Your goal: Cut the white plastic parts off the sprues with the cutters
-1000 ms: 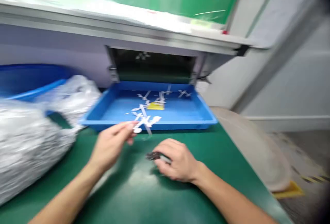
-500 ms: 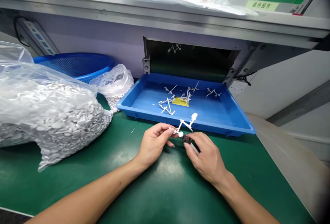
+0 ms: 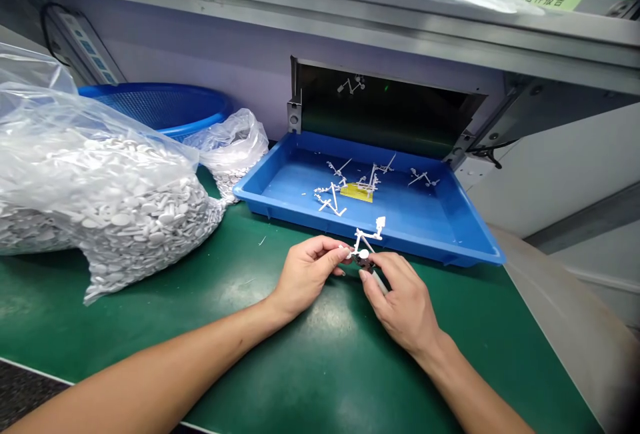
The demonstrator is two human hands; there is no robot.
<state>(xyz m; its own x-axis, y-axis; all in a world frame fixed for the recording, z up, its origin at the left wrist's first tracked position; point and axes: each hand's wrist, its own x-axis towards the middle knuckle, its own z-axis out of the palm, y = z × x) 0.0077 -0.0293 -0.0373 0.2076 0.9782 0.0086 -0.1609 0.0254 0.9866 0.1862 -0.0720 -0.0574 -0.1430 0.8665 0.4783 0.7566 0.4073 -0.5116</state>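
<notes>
My left hand [image 3: 313,272] pinches one end of a white plastic sprue [image 3: 359,241] between thumb and fingertips. The sprue's thin branches rise in a zigzag to a small flat tab, in front of the blue tray. In my right hand [image 3: 405,294] is a pair of nippers [image 3: 379,281] with a dark head and a pale handle, the fingers closed around it. The dark head is up against the sprue beside a round white disc [image 3: 364,255]. The nippers' jaws are partly hidden by the disc and my fingers.
A blue tray [image 3: 430,247] holds several white sprues [image 3: 330,199] and a yellow piece [image 3: 357,193]. Behind it is a dark opening [image 3: 385,111] with another sprue inside. To the left stand a large clear bag [image 3: 135,221] of white discs, a smaller bag [image 3: 240,147] and a blue basket [image 3: 210,104].
The camera view has shifted. The sprue has turned in my hands, and the nippers' head sits closer to my left fingertips, under the round disc.
</notes>
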